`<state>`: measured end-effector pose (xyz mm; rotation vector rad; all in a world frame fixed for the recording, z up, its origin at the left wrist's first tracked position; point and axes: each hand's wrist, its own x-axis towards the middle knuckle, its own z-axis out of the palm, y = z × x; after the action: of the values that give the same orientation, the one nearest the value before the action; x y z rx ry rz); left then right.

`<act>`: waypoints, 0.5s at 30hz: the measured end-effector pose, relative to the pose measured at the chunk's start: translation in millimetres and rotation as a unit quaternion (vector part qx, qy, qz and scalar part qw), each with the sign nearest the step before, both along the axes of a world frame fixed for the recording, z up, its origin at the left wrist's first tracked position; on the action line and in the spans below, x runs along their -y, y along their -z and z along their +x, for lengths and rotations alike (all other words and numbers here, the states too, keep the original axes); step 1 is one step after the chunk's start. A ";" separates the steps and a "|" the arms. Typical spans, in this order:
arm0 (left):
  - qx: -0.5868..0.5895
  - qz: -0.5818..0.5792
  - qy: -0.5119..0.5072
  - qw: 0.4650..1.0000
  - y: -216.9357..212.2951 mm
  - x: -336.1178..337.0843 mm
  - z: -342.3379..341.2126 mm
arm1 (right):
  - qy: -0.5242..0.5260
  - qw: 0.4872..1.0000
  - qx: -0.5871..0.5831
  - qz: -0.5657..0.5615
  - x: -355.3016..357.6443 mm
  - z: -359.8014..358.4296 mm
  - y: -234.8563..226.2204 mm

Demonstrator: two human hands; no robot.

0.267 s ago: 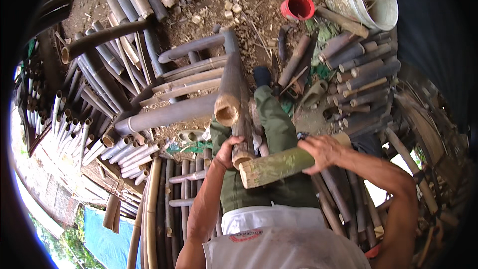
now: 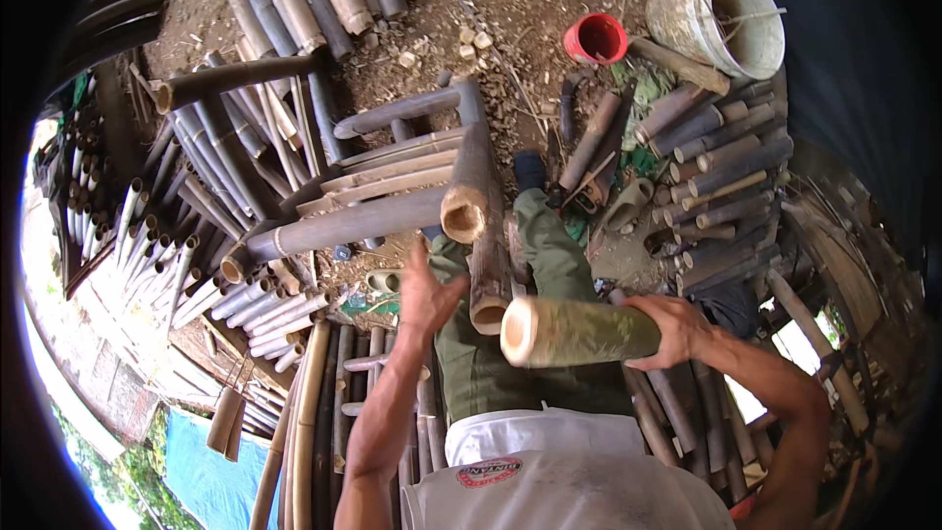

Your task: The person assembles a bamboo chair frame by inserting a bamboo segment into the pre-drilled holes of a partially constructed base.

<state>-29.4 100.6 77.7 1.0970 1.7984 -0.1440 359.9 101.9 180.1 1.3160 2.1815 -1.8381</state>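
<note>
My right hand [image 2: 671, 331] grips the far end of a short, thick green bamboo piece [image 2: 589, 332]. The piece lies roughly level above my lap, its pale cut end facing left. My left hand [image 2: 430, 294] is off everything, fingers spread, just left of the bamboo frame. That bamboo frame [image 2: 353, 223] stands between my legs and to the left, with dark poles, thin slats across it and an upright post [image 2: 467, 177] with an open cut end. The lower leg pole [image 2: 488, 280] ends close to the green piece, with a small gap between them.
Stacked short bamboo lengths [image 2: 731, 167] lie to the right. A red bucket [image 2: 597, 38] and a whitish bucket [image 2: 721, 20] stand at the far right. Long poles [image 2: 294, 0] lie at the far left. Wood chips cover the dirt floor around a hand saw [image 2: 594, 193].
My left hand has let go of the frame's leg pole and opened to its left. The green bamboo has shifted right and turned, showing more of its cut end.
</note>
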 end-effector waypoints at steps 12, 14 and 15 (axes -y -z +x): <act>-0.039 0.130 0.402 0.906 44.8 -119.0 -18.2 | 0.020 0.988 -0.076 0.130 -97.7 -54.5 5.8; -0.001 0.215 0.374 0.902 49.8 -106.9 -25.6 | 0.016 0.977 -0.161 0.142 -103.2 -58.3 11.4; -0.001 0.227 0.380 0.897 43.5 -107.4 -23.6 | 0.009 0.975 -0.170 0.142 -104.3 -54.4 25.0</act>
<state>-53.0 208.0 34.2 2.1048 1.3338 -0.1913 305.5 206.2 155.2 1.1245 2.7006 -1.9382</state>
